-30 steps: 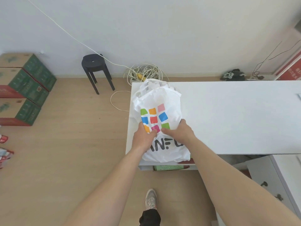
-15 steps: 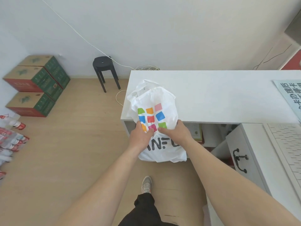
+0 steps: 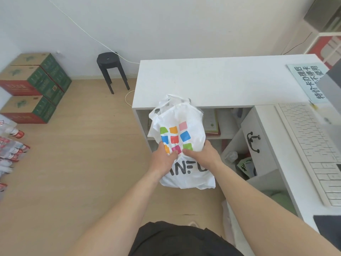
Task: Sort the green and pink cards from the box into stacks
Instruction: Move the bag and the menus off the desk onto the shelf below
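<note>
No cards or box showing anywhere, so my guess is they're inside the white bag [image 3: 181, 126] with the coloured squares. It's held in mid-air just in front of the tabletop [image 3: 221, 80] edge, over the floor. Left hand [image 3: 164, 160] and right hand [image 3: 203, 156] both have a closed grip on it, thumbs on the front and fingers curled behind. I'd set it down flat on the tabletop before opening the handles, so nothing spills.
</note>
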The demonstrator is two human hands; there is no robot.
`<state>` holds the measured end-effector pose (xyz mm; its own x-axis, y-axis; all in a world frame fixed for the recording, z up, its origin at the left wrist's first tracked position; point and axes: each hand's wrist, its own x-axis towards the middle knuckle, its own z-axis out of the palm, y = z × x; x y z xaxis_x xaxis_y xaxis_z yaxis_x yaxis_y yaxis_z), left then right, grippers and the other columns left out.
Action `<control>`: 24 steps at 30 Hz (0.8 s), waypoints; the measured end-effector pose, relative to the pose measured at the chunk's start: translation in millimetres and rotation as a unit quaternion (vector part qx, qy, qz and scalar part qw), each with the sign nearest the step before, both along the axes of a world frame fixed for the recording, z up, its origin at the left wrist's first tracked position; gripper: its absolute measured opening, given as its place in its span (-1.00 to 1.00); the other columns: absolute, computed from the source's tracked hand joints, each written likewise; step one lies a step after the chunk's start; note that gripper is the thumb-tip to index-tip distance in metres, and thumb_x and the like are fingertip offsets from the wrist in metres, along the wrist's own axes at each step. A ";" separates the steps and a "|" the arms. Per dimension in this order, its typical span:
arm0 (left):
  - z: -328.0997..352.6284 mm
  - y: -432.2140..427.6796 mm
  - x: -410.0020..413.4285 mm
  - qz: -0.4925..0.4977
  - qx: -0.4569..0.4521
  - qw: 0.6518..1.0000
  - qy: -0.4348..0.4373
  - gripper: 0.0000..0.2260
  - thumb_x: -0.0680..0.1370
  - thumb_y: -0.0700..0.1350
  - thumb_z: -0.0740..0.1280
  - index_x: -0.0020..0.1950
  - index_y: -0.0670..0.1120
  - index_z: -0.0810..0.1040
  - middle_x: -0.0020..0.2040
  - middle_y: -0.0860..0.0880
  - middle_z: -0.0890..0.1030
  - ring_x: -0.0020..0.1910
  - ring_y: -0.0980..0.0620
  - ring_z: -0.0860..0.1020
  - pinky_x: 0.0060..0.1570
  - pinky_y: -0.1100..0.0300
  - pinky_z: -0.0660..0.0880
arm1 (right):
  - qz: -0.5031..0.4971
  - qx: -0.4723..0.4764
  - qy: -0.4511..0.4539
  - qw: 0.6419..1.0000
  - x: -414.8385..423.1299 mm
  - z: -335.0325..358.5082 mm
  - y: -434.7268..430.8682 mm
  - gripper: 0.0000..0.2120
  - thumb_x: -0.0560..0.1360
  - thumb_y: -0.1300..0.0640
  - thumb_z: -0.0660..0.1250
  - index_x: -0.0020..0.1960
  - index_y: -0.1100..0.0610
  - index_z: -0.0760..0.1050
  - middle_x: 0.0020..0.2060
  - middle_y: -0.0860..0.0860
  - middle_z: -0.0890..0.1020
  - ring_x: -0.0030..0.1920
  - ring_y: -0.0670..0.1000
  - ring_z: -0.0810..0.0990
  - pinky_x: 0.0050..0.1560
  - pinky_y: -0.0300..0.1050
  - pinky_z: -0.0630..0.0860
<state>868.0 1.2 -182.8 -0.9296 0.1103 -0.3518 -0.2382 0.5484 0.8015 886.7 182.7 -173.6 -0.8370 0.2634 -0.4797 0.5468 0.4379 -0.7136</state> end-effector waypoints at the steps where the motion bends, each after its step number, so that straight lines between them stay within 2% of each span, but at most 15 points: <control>1: -2.9 -2.2 4.5 -0.002 0.005 1.000 -0.003 -0.65 0.55 0.19 0.32 0.30 0.16 0.40 0.10 0.20 0.63 0.08 0.11 0.60 0.12 0.04 0.56 | -0.005 0.005 -0.008 1.000 5.0 -3.0 -2.5 -0.16 0.22 -0.39 0.50 0.36 -0.03 0.36 0.16 -0.11 0.62 0.08 0.01 0.63 -0.06 -0.06 0.56; 5: -19.1 -19.3 25.8 -0.016 0.021 0.999 -0.024 -0.69 0.58 0.11 0.33 0.30 0.14 0.40 0.10 0.19 0.62 0.09 0.12 0.59 0.05 0.12 0.52 | -0.017 0.013 -0.033 0.999 26.6 -20.5 -20.8 -0.19 0.26 -0.33 0.53 0.36 0.00 0.33 0.15 -0.09 0.60 0.07 0.02 0.62 -0.09 -0.08 0.55; 10: -42.9 -52.0 41.4 -0.030 0.029 0.999 -0.027 -0.69 0.59 0.09 0.32 0.32 0.18 0.39 0.13 0.23 0.61 0.10 0.17 0.58 0.06 0.15 0.52 | -0.036 0.011 -0.035 0.999 46.7 -45.3 -55.8 -0.22 0.29 -0.29 0.55 0.35 -0.03 0.29 0.14 -0.11 0.56 0.10 0.01 0.62 0.05 -0.02 0.61; 13: -53.4 -71.6 55.7 -0.024 0.032 0.999 -0.034 -0.71 0.60 0.06 0.32 0.31 0.16 0.39 0.10 0.24 0.61 0.08 0.21 0.58 0.00 0.22 0.49 | -0.041 0.005 -0.049 0.998 59.8 -58.7 -76.1 -0.24 0.32 -0.26 0.56 0.33 -0.03 0.26 0.10 -0.11 0.55 0.05 -0.01 0.61 -0.05 -0.09 0.60; 15: -61.9 -83.5 65.7 -0.020 0.031 0.998 -0.044 -0.72 0.61 0.05 0.32 0.31 0.14 0.40 0.09 0.23 0.62 0.07 0.20 0.59 0.02 0.19 0.52 | -0.037 0.001 -0.054 0.998 67.1 -66.4 -87.3 -0.24 0.32 -0.27 0.56 0.33 -0.03 0.27 0.10 -0.11 0.56 0.03 -0.03 0.60 -0.13 -0.16 0.55; 17: -70.4 -92.1 68.1 -0.018 0.032 0.998 -0.045 -0.72 0.61 0.06 0.32 0.32 0.15 0.40 0.10 0.23 0.63 0.08 0.19 0.60 0.08 0.13 0.55 | -0.030 0.002 -0.054 0.998 67.0 -74.7 -96.0 -0.24 0.30 -0.29 0.56 0.32 -0.04 0.27 0.11 -0.11 0.57 0.04 -0.03 0.61 -0.10 -0.16 0.57; 21: -87.9 -96.1 39.4 -0.011 0.030 0.998 -0.055 -0.74 0.62 0.06 0.31 0.29 0.15 0.37 0.09 0.22 0.61 0.10 0.12 0.60 0.10 0.11 0.52 | -0.025 0.008 -0.047 0.999 37.2 -96.6 -102.1 -0.20 0.24 -0.35 0.54 0.32 -0.08 0.29 0.12 -0.11 0.59 0.06 -0.01 0.63 0.02 -0.04 0.64; 24: -112.5 -87.9 -1.2 -0.014 0.027 0.998 -0.047 -0.73 0.61 0.06 0.32 0.28 0.14 0.38 0.09 0.22 0.60 0.11 0.10 0.59 0.10 0.07 0.51 | -0.032 0.010 -0.037 0.999 -1.4 -116.5 -94.9 -0.18 0.25 -0.33 0.55 0.35 -0.04 0.30 0.16 -0.09 0.58 0.12 0.02 0.62 0.06 0.01 0.62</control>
<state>866.8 -86.7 -295.3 -0.8895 0.1567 -0.4293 -0.2987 0.5117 0.8056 885.3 87.8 -290.0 -0.7805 0.3256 -0.5337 0.6251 0.4145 -0.6614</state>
